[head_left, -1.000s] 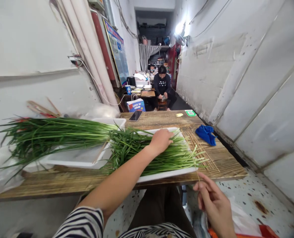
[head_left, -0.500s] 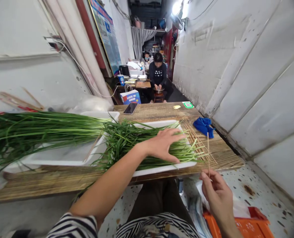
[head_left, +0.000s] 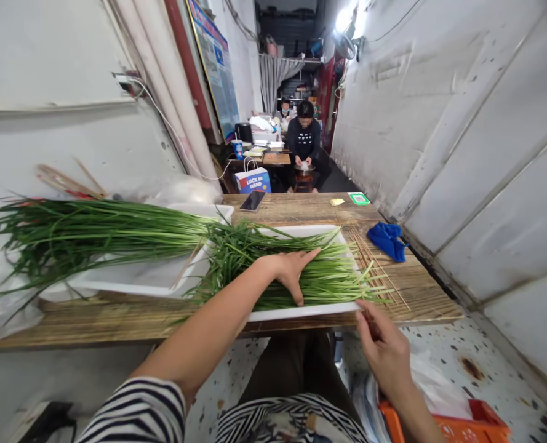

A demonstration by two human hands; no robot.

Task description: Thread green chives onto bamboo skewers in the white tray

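Note:
My left hand (head_left: 292, 274) lies spread over the garlic chives (head_left: 333, 271), thumb and fingers apart, pressing on the bunch. The chives fill a white tray (head_left: 282, 315), pale stem ends pointing right and some reaching past its rim. By the tray's front right corner, my right hand (head_left: 386, 347) is pinched on a thin bamboo skewer, which is mostly hidden by the fingers and stems. Loose bamboo skewers (head_left: 370, 249) are scattered on the wooden table to the right of the tray.
A second white tray (head_left: 130, 286) on the left bears longer chives (head_left: 116, 237). A phone (head_left: 253, 201), a blue cloth (head_left: 387, 241) and a green code card (head_left: 359, 198) lie on the table (head_left: 296, 214). An orange crate (head_left: 480, 424) stands below right. Two people (head_left: 304, 138) sit farther back.
My left hand has moved left and down along the chives. My right hand, with the skewer, has come left and closer to the tray corner; the skewer no longer stands up in view.

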